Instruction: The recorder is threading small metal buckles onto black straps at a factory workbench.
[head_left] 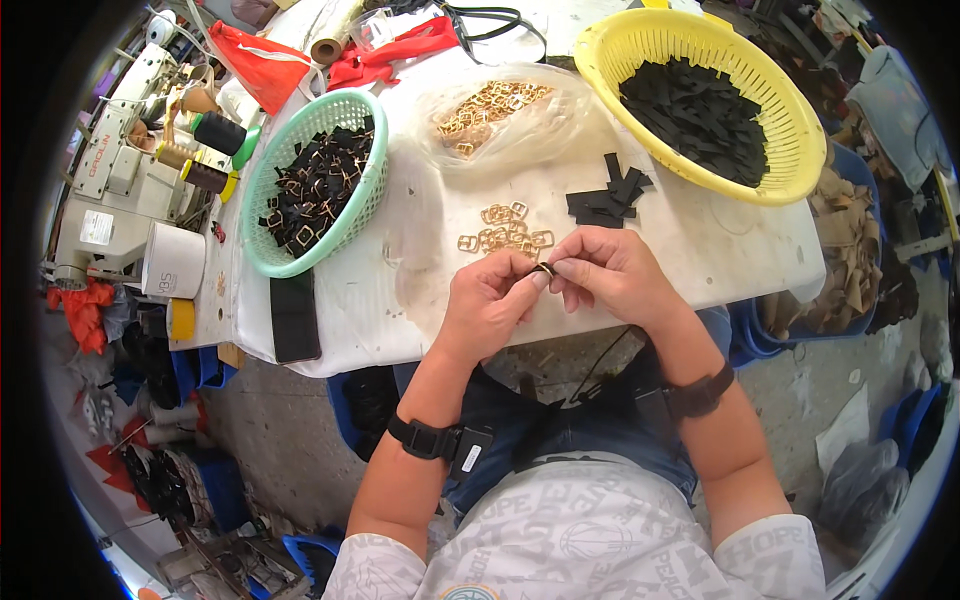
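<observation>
My left hand (487, 303) and my right hand (618, 278) meet at the table's front edge, fingertips pinched together. Between them is a small black strap piece (543, 268) with a glint of gold, probably a buckle; my fingers hide most of it. Just beyond my hands lies a loose heap of gold buckles (505, 236). Several flat black strips (604, 202) overlap to the right of that heap. Farther back, a clear plastic bag (560, 135) gapes around many more gold buckles (490, 112).
At left stands a mint-green basket (376, 185) of black straps fitted with buckles, beside a black phone (294, 318). A yellow basket (805, 150) at right holds black strips. A sewing machine (110, 160), thread spools (218, 132) and red fabric (390, 55) surround the white table (720, 260).
</observation>
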